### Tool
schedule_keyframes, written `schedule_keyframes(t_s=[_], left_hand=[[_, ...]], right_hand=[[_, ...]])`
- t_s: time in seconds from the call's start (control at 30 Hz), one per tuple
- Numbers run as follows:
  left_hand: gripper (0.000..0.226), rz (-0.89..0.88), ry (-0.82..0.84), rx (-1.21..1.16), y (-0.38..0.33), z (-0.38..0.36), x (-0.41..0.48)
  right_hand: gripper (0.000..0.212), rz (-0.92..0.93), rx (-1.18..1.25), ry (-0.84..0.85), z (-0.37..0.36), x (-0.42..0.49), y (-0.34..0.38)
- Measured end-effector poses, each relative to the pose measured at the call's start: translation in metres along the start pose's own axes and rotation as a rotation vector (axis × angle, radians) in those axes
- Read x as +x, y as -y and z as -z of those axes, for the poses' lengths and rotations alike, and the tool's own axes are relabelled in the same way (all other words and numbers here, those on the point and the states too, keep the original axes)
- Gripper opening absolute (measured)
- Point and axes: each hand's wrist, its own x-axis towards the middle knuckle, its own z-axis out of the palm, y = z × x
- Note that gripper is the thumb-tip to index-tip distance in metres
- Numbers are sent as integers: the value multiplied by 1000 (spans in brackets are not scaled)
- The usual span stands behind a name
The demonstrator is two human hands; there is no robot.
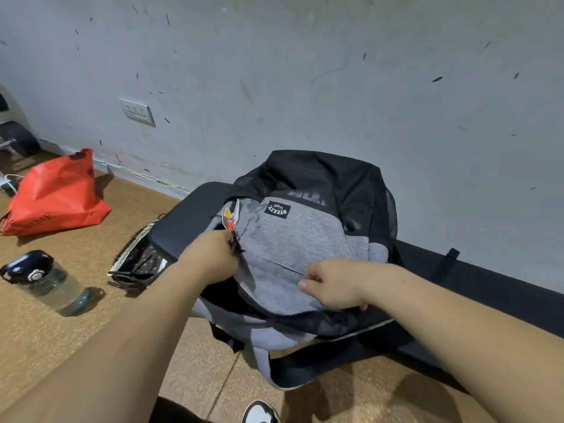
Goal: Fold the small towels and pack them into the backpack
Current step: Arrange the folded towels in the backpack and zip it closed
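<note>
Judging by the pinch on the zip, step: working the main zip of the backpack (293,239), to open it for packing or to close it; cannot tell which, with no towel in sight.
Left hand (210,261): pinches the dark zip pull (237,248) at the pack's left side, just below a red-and-orange charm (229,219).
Right hand (332,285): curled on the near edge of the grey front panel, gripping the fabric.
Next move: calls for a steady pull along the zip track, with the cloth held taut by the other hand; likely to snag at the curved corner if slack.
Backpack, place: lies front-up on the black padded bench (183,221) by the wall, with straps over the near edge toward the floor.
Backpack, look: heather-grey front with a slanted pocket slit and a small black logo patch, black top, mesh sides; soft and slumped, gaping dark beside the left hand.
</note>
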Motion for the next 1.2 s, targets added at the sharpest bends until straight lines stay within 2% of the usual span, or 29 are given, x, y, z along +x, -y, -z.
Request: schedule_keyframes(t_s=[0.07,0.1,0.2,0.27,0.33,0.37,0.47,0.57,0.67,0.7,0.77,0.8,0.87,1.03,1.1,1.2], left_hand=[[26,-17,3,-30,0,0,4],[20,-29,18,-40,0,1,6],[30,-34,49,-117,3,6,11],[25,-26,-87,-139,13,13,20],[14,-28,-285,-92,30,23,34],[19,-41,-330,-80,38,26,42],[45,-147,-263,-71,52,27,65],[43,-275,-165,-91,59,9,84],[22,-324,-184,-2,64,-11,103],[17,-335,-200,10,64,-14,107],[9,-351,-225,23,64,-15,114],[10,-360,-222,43,64,-14,117],[18,-362,-183,103,63,-10,118],[11,-327,-150,339,69,6,89],[9,-345,-64,392,76,17,62],[6,-387,196,417,76,27,12]], right_hand=[[48,-19,-52,74,13,1,5],[47,-1,-103,42,18,5,8],[40,100,-196,-355,29,24,13],[57,226,-189,-563,28,42,19],[75,307,-228,-564,20,60,22],[81,293,-263,-508,15,67,25],[97,191,-467,-386,4,76,33],[81,173,-509,-498,10,81,46],[54,357,-314,-772,16,101,50],[49,427,-273,-797,17,108,51],[55,467,-160,-657,17,117,57],[64,438,-117,-569,15,122,60],[77,352,-147,-497,8,131,66],[69,232,-162,-402,7,141,80],[65,209,-198,-353,8,141,84],[65,169,-279,-326,7,143,92]])
